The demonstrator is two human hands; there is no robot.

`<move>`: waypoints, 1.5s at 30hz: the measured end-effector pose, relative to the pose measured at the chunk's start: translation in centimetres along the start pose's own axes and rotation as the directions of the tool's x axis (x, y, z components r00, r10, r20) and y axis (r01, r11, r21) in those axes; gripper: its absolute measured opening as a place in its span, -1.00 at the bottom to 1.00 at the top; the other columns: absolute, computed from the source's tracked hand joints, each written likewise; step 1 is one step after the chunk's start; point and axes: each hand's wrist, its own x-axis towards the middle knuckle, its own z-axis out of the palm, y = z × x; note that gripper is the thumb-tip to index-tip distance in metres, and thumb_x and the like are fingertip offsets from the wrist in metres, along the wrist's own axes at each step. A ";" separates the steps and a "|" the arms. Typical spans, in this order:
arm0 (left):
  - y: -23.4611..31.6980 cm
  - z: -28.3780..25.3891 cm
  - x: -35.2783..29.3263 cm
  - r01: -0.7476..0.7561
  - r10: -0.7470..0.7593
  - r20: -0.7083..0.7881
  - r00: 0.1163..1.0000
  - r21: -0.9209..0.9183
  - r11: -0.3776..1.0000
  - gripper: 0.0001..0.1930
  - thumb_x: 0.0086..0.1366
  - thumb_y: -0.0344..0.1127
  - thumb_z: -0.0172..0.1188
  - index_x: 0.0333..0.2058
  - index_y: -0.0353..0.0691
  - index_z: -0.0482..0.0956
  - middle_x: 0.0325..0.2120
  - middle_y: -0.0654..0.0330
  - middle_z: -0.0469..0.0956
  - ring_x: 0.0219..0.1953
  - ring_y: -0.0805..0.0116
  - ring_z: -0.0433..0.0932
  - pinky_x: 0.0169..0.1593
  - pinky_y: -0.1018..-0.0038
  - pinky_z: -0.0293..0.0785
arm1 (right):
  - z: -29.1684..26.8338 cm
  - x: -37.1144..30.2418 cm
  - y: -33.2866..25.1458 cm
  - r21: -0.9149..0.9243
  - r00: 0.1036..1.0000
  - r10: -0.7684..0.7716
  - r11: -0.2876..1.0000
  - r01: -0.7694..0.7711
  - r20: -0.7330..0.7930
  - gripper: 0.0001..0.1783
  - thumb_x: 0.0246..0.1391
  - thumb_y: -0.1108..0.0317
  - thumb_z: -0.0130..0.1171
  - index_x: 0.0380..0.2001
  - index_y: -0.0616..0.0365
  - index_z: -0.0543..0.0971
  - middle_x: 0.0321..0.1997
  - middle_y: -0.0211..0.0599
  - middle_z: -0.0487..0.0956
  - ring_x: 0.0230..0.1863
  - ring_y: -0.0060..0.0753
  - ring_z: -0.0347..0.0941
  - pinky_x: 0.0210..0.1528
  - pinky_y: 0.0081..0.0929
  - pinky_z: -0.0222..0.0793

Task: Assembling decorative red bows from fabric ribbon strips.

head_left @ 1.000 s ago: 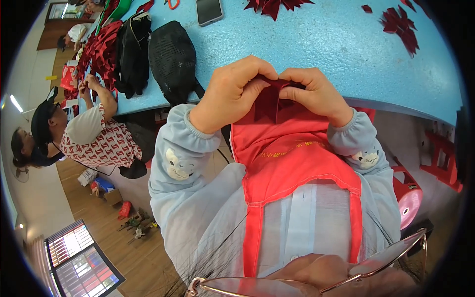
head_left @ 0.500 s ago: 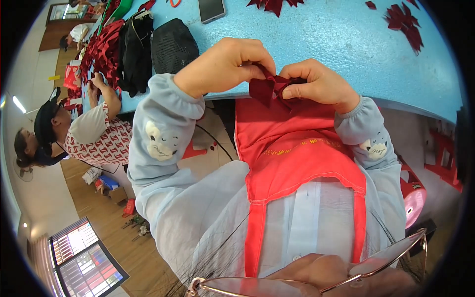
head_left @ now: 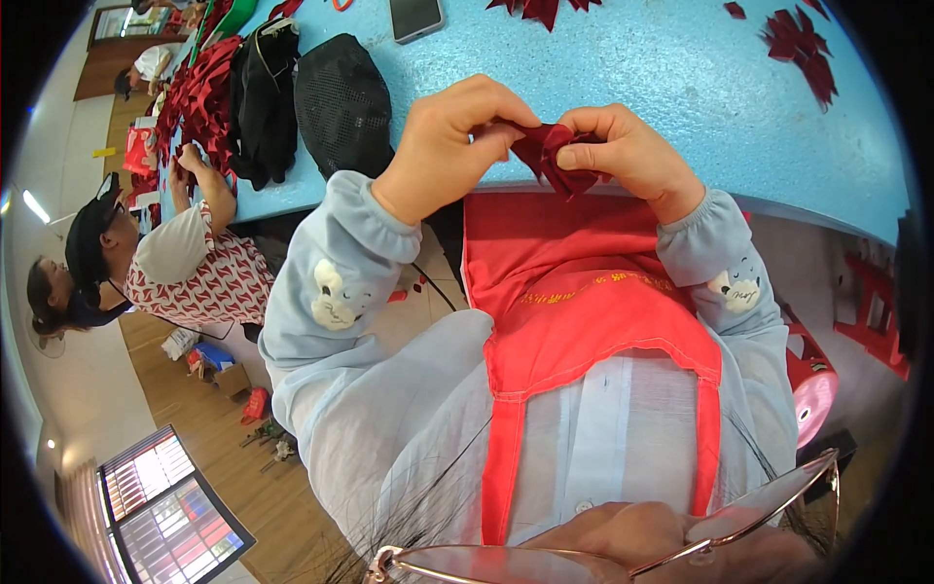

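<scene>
Above the table's near edge, my left hand (head_left: 455, 141) pinches the left side of a dark red folded fabric piece (head_left: 545, 148) between thumb and fingertips. My right hand (head_left: 632, 154) grips the same piece from the right, its thumb pressed flat over the folds. Several pointed layers of the cloth stick out below and between the hands. Its inner folds are covered by my fingers. A red apron (head_left: 564, 243) hangs just beneath, and pale blue sleeves cover both my forearms.
On the blue table (head_left: 623, 68) lie a phone (head_left: 416, 18), a black mesh bag (head_left: 342, 102), a black cloth bag (head_left: 265, 107) and a red fabric heap (head_left: 202, 97). More red pieces (head_left: 800, 54) lie at far right. A co-worker (head_left: 195, 253) sits at left; red stools (head_left: 866, 311) stand right.
My left hand has shifted slightly right and turned, taking a fresh pinch on the fabric. The piece has tilted, showing a broader face. My right hand has moved only a little.
</scene>
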 end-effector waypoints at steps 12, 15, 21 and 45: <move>-0.4 0.9 -1.0 -0.432 0.419 0.126 0.899 0.405 0.806 -0.73 0.01 -0.68 0.13 -0.29 -0.25 0.57 -0.36 0.13 0.47 -0.35 0.24 0.52 -0.32 0.49 0.47 | -0.1 0.8 0.9 0.159 0.994 0.045 0.987 -0.028 -0.104 -0.79 -0.04 0.31 0.18 -0.32 0.15 0.53 -0.50 -0.54 0.52 -0.54 -0.79 0.38 -0.58 -0.84 0.20; -0.7 0.5 -0.7 -0.486 0.469 0.148 0.871 0.410 0.772 -0.70 -0.03 -0.68 0.14 -0.28 -0.24 0.57 -0.36 0.13 0.47 -0.36 0.22 0.52 -0.33 0.49 0.47 | -0.3 0.8 1.0 0.205 0.996 0.051 0.978 -0.035 -0.075 -0.82 -0.05 0.35 0.15 -0.34 0.16 0.52 -0.51 -0.52 0.52 -0.58 -0.79 0.36 -0.59 -0.83 0.18; -0.9 0.6 -0.8 -0.588 0.557 0.209 0.804 0.424 0.689 -0.64 -0.12 -0.66 0.17 -0.27 -0.21 0.58 -0.36 0.14 0.46 -0.38 0.23 0.51 -0.36 0.49 0.47 | 0.2 0.4 0.0 0.235 0.993 0.101 0.968 -0.083 -0.066 -0.85 -0.06 0.39 0.11 -0.37 0.17 0.52 -0.52 -0.52 0.51 -0.60 -0.79 0.33 -0.61 -0.82 0.15; -0.5 1.2 -1.0 -0.663 0.662 0.319 0.679 0.654 0.364 -0.60 -0.19 -0.40 0.20 -0.24 -0.20 0.59 -0.42 0.22 0.33 -0.49 0.32 0.38 -0.48 0.50 0.37 | 0.4 0.5 1.1 0.351 0.985 0.128 0.933 -0.078 -0.120 -0.85 0.00 0.38 0.12 -0.34 0.19 0.52 -0.48 -0.49 0.51 -0.55 -0.75 0.37 -0.56 -0.80 0.26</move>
